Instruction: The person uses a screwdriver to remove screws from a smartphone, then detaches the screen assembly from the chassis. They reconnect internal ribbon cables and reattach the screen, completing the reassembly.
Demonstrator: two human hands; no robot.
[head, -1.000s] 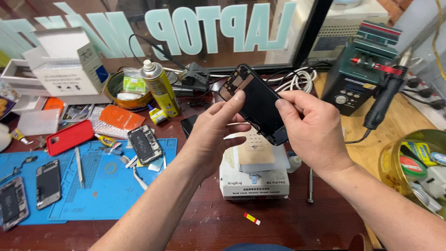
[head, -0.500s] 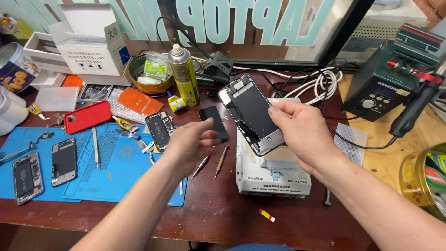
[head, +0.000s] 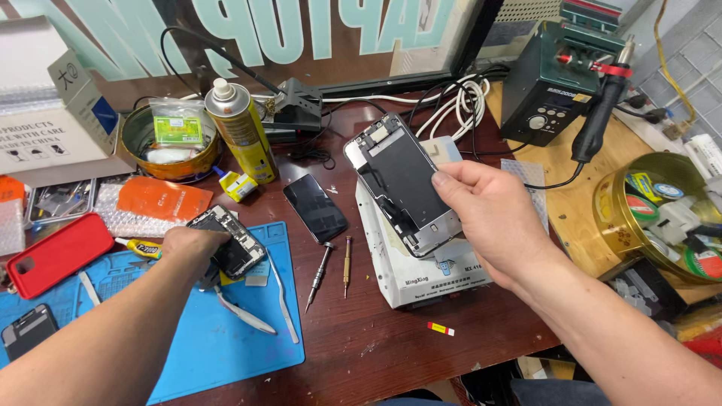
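Note:
My right hand [head: 492, 218] holds a detached phone screen panel [head: 402, 184] by its right edge, tilted, above a white box-shaped heating machine [head: 421, 274]. My left hand [head: 194, 248] rests on an opened phone body [head: 233, 244] lying at the top edge of the blue work mat [head: 218, 338]. A dark phone [head: 315, 207] lies face up on the wooden table between the two hands. Two small screwdrivers [head: 331, 271] lie just below it.
A yellow spray can [head: 241, 131], a round tin [head: 165, 146], a white cardboard box [head: 53, 113] and a red phone case [head: 56, 252] stand at the left. Tweezers [head: 244, 316] lie on the mat. A soldering station [head: 560, 79] and a tin of tape rolls [head: 662, 214] sit right.
My left hand let go of the screen panel and moved down left onto the opened phone body on the mat. My right hand keeps the panel alone.

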